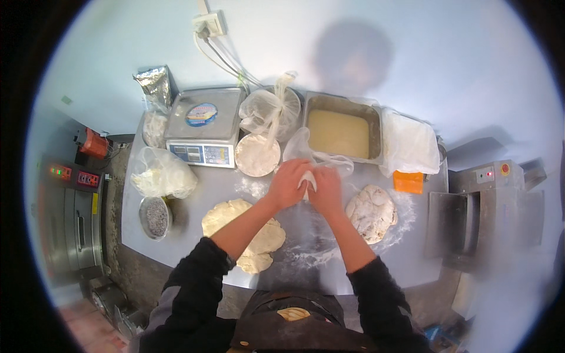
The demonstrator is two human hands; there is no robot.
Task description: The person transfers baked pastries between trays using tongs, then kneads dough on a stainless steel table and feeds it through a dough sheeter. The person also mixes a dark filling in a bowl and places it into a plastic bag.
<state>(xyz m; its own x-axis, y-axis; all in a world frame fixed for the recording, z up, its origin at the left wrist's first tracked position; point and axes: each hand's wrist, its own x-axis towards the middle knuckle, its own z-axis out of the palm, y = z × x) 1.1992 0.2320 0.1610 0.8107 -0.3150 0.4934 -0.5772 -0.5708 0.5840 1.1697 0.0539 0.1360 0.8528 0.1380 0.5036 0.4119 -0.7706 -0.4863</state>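
My left hand (289, 183) and my right hand (325, 187) are close together over the middle of the table, fingers curled inward. Both grip a thin clear plastic bag (327, 160), whose loose film spreads out beyond my fingers toward the metal pan (378, 136) of pale yellow mixture. A small white patch shows between my thumbs; whether it is bunched film or something inside is unclear. A flat pale yellow dough (226, 219) lies partly under my left forearm. Right of my right hand rests a floured, brown-flecked dough lump (372, 214).
A bowl of white flour (258, 155) stands before a digital scale (200, 126). At left are a bag of pale pieces (163, 176) and a metal bowl of greyish filling (156, 216). A white cloth (410, 141) and an orange scraper (408, 182) lie at right. A machine (479, 206) stands beyond.
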